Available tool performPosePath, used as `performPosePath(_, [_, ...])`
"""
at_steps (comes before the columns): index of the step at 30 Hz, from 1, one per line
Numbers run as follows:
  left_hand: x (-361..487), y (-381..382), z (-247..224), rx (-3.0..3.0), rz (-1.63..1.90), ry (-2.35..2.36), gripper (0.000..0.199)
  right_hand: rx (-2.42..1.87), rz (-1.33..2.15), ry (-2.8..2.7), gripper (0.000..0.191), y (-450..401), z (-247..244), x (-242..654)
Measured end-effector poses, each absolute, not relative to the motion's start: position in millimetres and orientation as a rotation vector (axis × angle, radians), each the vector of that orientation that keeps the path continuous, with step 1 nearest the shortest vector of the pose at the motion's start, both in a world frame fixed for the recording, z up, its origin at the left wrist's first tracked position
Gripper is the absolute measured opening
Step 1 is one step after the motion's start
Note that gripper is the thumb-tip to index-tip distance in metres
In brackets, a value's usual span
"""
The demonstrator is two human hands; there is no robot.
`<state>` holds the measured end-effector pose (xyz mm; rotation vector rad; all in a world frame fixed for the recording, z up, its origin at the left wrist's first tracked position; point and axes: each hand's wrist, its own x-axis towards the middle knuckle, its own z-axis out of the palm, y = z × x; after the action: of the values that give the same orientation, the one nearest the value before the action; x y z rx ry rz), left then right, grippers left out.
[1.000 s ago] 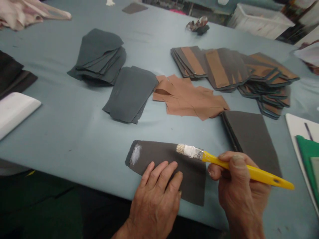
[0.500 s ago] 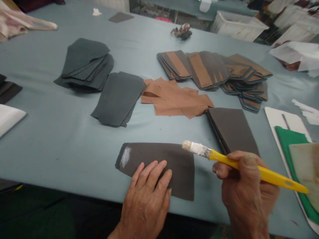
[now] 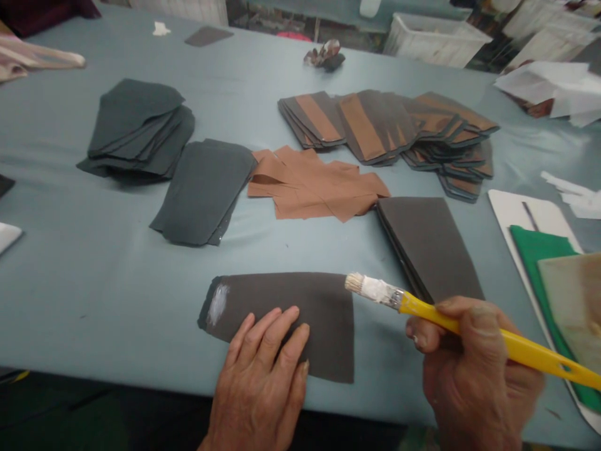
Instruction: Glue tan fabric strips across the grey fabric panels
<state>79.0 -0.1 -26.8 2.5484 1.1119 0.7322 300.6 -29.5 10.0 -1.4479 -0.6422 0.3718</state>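
A dark brown fabric or leather piece (image 3: 323, 332) lies flat near the table's front edge, with a whitish smear (image 3: 218, 304) at its left end. My left hand (image 3: 263, 376) rests on its lower middle, fingers stretched out. In my right hand (image 3: 479, 363) is a yellow-handled paintbrush (image 3: 432, 313), pinched between thumb and fingers. Its bristles, coated in white at the base, point left over the piece's upper right corner; whether they touch it I cannot tell. Just behind the brush sits a stack of similar brown pieces (image 3: 429, 244).
Tan strips (image 3: 319, 188) lie mid-table. Dark green-grey pieces (image 3: 136, 125) are piled at the left, and stacks with tan bands (image 3: 375, 125) at the back right. A white board (image 3: 507, 216) with green material (image 3: 539, 241) lies at the right. White bins (image 3: 432, 41) stand beyond the table.
The view has shifted slightly, so most things on the table appear further left. My right hand and the brush sit a little further right relative to the brown piece. My left hand stays on it.
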Motion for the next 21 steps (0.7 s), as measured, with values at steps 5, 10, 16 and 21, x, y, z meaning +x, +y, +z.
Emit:
performPosePath(5, [79.2, -0.4, -27.4, 2.555, 0.733, 1.111, 0.031, -1.468, 0.409, -0.629, 0.032, -34.5, 4.6, 301.4])
performPosePath(10, [81.2, -2.2, -27.5, 2.549, 0.756, 1.134, 0.031, -1.497, 0.414, -0.634, 0.036, -37.7, 2.9, 299.7])
performPosePath(16, [83.2, -2.8, -26.8, 2.549, 0.762, 1.146, 0.03, -1.547, 0.436, -0.665, 0.037, -40.6, 1.0, 301.1])
performPosePath(21, [84.6, -4.0, -27.1, 2.541, 0.769, 1.168, 0.031, -1.613, 0.427, -0.699, 0.038, -43.7, -0.6, 300.2])
